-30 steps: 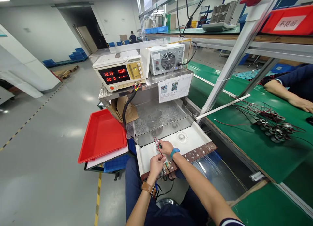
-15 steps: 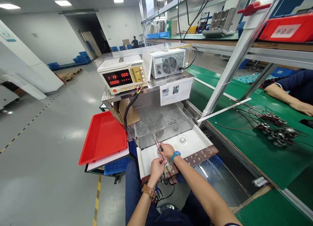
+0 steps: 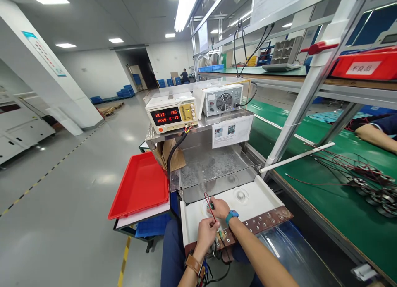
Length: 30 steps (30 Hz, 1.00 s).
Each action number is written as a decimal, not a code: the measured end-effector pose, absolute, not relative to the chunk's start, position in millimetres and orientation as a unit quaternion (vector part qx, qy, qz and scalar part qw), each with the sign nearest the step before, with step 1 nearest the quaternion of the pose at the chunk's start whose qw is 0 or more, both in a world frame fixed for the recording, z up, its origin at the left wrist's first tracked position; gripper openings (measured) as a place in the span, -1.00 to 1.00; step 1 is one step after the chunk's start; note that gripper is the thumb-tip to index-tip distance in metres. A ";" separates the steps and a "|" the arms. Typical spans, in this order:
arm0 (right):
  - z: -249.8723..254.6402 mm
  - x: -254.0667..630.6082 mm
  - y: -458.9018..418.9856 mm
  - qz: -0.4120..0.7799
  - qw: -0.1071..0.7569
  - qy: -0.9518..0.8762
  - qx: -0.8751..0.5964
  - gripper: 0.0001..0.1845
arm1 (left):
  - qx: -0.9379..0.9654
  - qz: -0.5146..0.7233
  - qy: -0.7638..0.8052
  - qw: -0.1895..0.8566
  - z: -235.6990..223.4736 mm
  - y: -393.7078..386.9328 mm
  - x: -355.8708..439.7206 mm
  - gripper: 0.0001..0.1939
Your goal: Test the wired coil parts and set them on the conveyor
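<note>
My left hand (image 3: pixel 207 234) has its fingers pinched on a red wire (image 3: pixel 210 204), low over the brown strip (image 3: pixel 256 226) studded with metal contacts. The wire loops up and forward to a small part with some green on it (image 3: pixel 211 206). My right hand (image 3: pixel 221 208) is closed on that part, above the left side of the white tray (image 3: pixel 229 214); the fingers hide most of it. Just below my left hand a green clip (image 3: pixel 221 235) with a dark lead sits at the strip. A round clear fixture (image 3: pixel 241 195) is to the right of my right hand.
A power supply (image 3: pixel 172 113) with lit red digits stands on the metal shelf, beside a white unit with a fan (image 3: pixel 223 101). At left is a red tray (image 3: pixel 141 187). Several motors with wires (image 3: pixel 376 187) lie on the green bench (image 3: pixel 313 200), near another person's arm (image 3: pixel 376 136).
The power supply's red digits have gone from 11.3 and 0.00 to 12.13 and 1.36. The camera view has shifted; both hands keep nearly the same pose at the wire and small part.
</note>
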State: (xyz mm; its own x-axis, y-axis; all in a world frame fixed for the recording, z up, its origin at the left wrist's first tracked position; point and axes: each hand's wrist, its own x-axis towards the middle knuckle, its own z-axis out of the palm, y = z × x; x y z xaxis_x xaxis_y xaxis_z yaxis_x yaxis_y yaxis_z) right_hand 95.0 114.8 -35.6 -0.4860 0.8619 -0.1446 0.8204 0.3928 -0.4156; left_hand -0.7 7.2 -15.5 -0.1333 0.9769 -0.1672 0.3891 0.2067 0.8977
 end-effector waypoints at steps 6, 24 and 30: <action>-40.0 94.7 116.9 0.231 0.051 -0.829 -0.507 -0.67 | 0.522 0.358 0.663 0.401 -19.3 8.2 -1.6 -0.79; -33.0 94.4 114.6 0.212 0.025 -0.832 -0.512 -0.66 | 0.524 0.360 0.656 0.405 -21.8 8.1 -2.3 -0.79; -36.4 94.2 115.6 0.211 0.019 -0.834 -0.510 -0.64 | 0.523 0.367 0.652 0.409 -23.1 7.9 -1.9 -0.77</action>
State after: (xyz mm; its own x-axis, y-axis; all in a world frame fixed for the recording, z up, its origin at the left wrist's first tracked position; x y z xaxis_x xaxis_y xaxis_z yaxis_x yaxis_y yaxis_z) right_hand 94.2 115.6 -36.4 -0.4793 0.8581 -0.1841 0.8423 0.3909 -0.3710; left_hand -1.9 7.9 -23.1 -0.1194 0.9815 -0.1496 0.3818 0.1845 0.9056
